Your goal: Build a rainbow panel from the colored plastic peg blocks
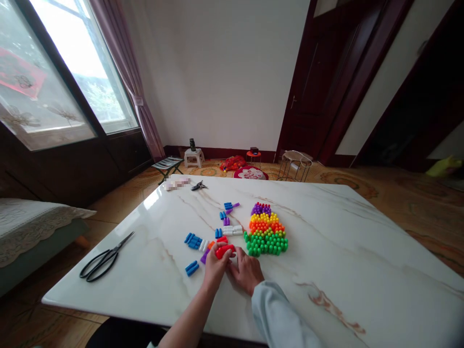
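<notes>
My left hand (215, 266) is closed around red plastic pegs (224, 251), held just above the table. My right hand (247, 271) comes in from the right with its fingertips against the same red pegs; whether it grips one is hard to see. Around my left hand lie loose pegs: blue pegs (193, 240), white pegs (232, 230), a purple piece (205, 256) and another red piece (222, 239) behind the fingers. Beyond my right hand stands a block of round-headed pegs in colour bands, with green pegs (266, 244) nearest and purple pegs (261, 209) farther off.
The white marble-patterned table (326, 270) fills the foreground. Black-handled scissors (105, 261) lie on the left, pliers (198, 185) near the far edge. Beyond stand a white stool (194, 157), a round stool (296, 157) and a bed (32, 227) at the left.
</notes>
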Available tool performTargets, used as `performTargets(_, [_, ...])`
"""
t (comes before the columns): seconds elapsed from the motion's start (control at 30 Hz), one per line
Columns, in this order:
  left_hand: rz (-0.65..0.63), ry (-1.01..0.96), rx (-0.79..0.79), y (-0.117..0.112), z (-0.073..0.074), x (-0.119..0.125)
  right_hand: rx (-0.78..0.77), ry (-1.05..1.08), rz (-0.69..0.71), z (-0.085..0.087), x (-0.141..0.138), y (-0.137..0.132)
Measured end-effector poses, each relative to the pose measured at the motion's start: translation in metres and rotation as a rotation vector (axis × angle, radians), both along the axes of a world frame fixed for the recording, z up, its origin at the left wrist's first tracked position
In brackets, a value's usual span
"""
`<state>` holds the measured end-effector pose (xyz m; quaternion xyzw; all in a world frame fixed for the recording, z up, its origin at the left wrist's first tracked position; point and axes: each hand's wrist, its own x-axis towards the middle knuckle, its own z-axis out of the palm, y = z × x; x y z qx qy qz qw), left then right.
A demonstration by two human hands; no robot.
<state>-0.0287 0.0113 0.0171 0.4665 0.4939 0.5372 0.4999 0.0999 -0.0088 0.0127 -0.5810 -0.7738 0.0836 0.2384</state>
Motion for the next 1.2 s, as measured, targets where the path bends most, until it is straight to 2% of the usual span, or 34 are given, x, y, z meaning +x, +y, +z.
performTargets(0.1, [0.048,0.121,0.041,-0.009,-0.004,0.004,0.038,0.045,0.022,-0.001,0.002,0.000])
performTargets(0.27, [0.023,0.400,0.222,-0.005,-0.004,0.005,0.109,0.050,0.010,-0.005,0.005,0.002])
performTargets(0.53, [0.109,0.365,0.250,-0.006,-0.010,0.008,0.152,0.109,0.007,-0.009,0.007,0.006])
performTargets(0.63, [0.107,0.359,0.252,-0.004,-0.012,0.007,0.179,0.264,0.036,-0.006,0.008,-0.001])
performTargets(0.73, [0.040,0.317,0.214,-0.003,-0.015,0.009,0.183,0.491,0.041,0.000,0.016,-0.014])
performTargets(0.87, [-0.051,0.202,0.127,-0.005,-0.018,0.013,0.161,0.675,-0.167,0.009,0.057,-0.029])
performTargets(0.97, [-0.053,0.209,0.140,-0.006,-0.018,0.014,0.223,0.611,-0.326,0.014,0.107,-0.027])
performTargets(1.1, [-0.053,0.252,0.160,-0.006,-0.018,0.013,0.220,0.356,-0.334,0.015,0.163,-0.015])
performTargets(1.2, [-0.047,0.263,0.177,-0.005,-0.018,0.013,0.154,0.210,-0.297,0.015,0.178,-0.008])
